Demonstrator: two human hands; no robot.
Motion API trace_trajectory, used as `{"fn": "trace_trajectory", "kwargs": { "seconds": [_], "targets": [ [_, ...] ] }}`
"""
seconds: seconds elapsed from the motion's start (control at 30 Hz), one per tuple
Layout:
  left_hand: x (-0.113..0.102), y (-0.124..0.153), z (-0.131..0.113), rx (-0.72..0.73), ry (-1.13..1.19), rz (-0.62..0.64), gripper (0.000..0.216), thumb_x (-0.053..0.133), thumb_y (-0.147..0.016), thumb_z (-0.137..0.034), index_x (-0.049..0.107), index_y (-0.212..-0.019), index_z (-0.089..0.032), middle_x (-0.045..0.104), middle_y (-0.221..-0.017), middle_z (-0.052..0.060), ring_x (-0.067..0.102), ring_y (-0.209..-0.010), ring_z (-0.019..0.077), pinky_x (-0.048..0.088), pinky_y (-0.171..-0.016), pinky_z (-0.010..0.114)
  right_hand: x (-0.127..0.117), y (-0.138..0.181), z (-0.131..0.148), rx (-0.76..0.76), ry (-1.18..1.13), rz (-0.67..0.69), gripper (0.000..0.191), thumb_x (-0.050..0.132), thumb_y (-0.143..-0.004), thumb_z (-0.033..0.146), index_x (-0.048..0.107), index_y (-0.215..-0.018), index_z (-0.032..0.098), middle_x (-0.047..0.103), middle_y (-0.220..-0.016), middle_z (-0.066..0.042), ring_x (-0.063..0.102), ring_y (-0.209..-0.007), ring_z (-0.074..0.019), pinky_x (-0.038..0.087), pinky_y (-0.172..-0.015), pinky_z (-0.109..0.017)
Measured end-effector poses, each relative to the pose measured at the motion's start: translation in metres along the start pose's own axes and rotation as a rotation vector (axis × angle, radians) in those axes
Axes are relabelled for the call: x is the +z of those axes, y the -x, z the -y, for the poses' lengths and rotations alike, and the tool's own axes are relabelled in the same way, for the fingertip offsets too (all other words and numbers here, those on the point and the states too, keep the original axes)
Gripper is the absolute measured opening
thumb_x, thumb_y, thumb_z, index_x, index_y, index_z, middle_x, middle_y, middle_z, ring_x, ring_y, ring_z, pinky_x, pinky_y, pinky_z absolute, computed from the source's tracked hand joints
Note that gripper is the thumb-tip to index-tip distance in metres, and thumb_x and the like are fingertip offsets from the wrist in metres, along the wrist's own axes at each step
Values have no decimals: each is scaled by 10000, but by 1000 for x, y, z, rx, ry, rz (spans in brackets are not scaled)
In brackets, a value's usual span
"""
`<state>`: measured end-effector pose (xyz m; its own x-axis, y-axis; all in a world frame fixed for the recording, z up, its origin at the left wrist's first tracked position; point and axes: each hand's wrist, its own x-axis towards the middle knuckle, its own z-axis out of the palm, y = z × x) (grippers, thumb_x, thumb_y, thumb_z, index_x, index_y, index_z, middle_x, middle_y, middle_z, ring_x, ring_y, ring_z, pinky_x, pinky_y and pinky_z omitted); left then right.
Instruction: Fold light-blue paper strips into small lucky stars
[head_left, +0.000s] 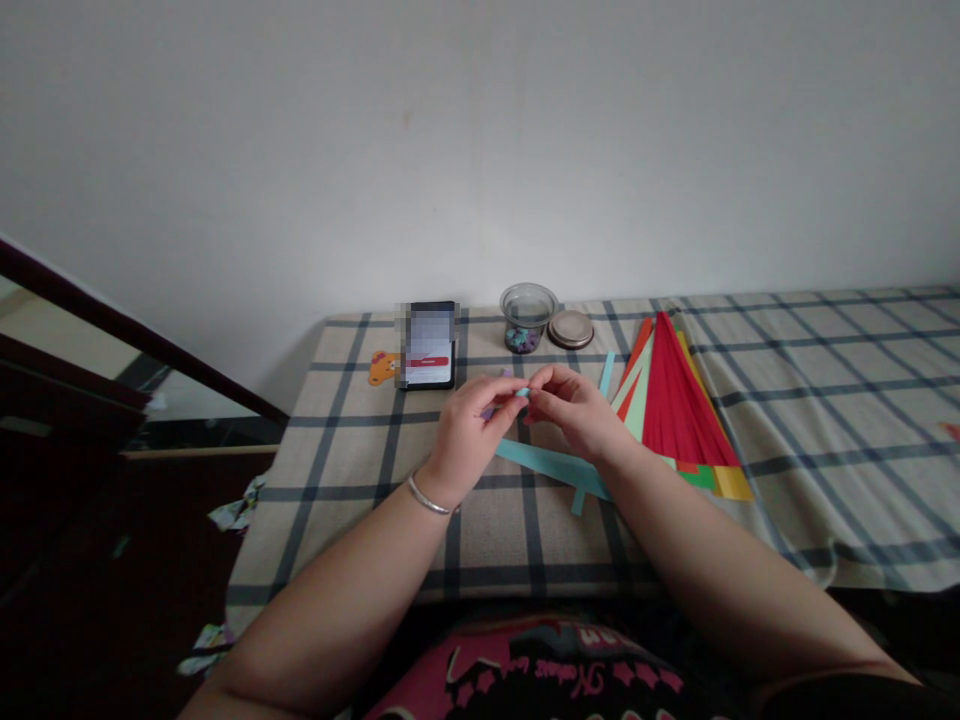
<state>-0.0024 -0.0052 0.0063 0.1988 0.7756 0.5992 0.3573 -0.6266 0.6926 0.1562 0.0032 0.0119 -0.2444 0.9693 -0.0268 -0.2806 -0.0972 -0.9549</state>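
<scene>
My left hand [466,432] and my right hand [576,408] meet over the table, their fingertips pinched together on a small folded light-blue paper piece [523,393]. Fingers cover most of it, so its exact shape is hidden. Purple bits of paper [487,411] show just behind my left fingers. Beneath my hands, light-blue paper strips [547,463] lie on the cloth, one running under my right wrist. To the right, a fan of red paper strips [671,400] lies with orange, pale green and yellow strips.
A clear tub [528,312] with small teal and purple pieces stands near the wall, beside a round metal lid [571,329]. A phone or tablet [430,345] leans upright at the left back. A checked cloth [360,470] covers the table; its left edge is near my left arm.
</scene>
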Motion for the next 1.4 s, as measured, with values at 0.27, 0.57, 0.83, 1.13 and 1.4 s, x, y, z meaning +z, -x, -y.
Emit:
{"fn": "trace_trajectory", "kwargs": {
  "seconds": [0.27, 0.57, 0.83, 1.13, 1.4],
  "targets": [
    [-2, -3, -6, 116, -100, 34, 227, 665, -803, -104, 672, -1009, -198, 704, -878, 33, 650, -793, 140, 556, -760, 283, -2, 0, -2, 94, -112, 13, 393, 854, -543, 437, 585, -670, 180, 624, -638, 34, 577, -581, -90, 508, -589, -236],
    [1, 1, -2, 50, -51, 8, 183, 655, -818, -141, 671, -991, -199, 713, -921, 43, 669, -830, 147, 569, -775, 292, -2, 0, 1, 132, -132, -3, 394, 868, -516, 420, 584, -643, 179, 625, -614, 40, 579, -550, -87, 516, -551, -227],
    [1, 1, -2, 45, -51, 11, 174, 661, -816, -144, 666, -981, -199, 713, -910, 38, 672, -823, 144, 573, -776, 288, -4, 0, 0, 138, -128, 28, 386, 861, -531, 428, 591, -662, 185, 603, -612, 44, 569, -558, -87, 518, -551, -229],
    [5, 3, 2, -68, 100, -4, 144, 668, -814, -189, 673, -957, -188, 718, -923, 49, 695, -813, 146, 596, -761, 273, -3, 0, 0, 153, -152, 31, 368, 864, -540, 416, 609, -643, 171, 620, -604, 35, 576, -554, -77, 526, -546, -211],
    [6, 2, 3, -112, 166, -29, 133, 687, -796, -193, 676, -929, -179, 732, -920, 46, 708, -800, 143, 604, -750, 260, -3, 0, 1, 151, -185, 34, 345, 884, -514, 371, 642, -648, 164, 640, -616, 32, 587, -552, -70, 531, -535, -193]
  ]
}}
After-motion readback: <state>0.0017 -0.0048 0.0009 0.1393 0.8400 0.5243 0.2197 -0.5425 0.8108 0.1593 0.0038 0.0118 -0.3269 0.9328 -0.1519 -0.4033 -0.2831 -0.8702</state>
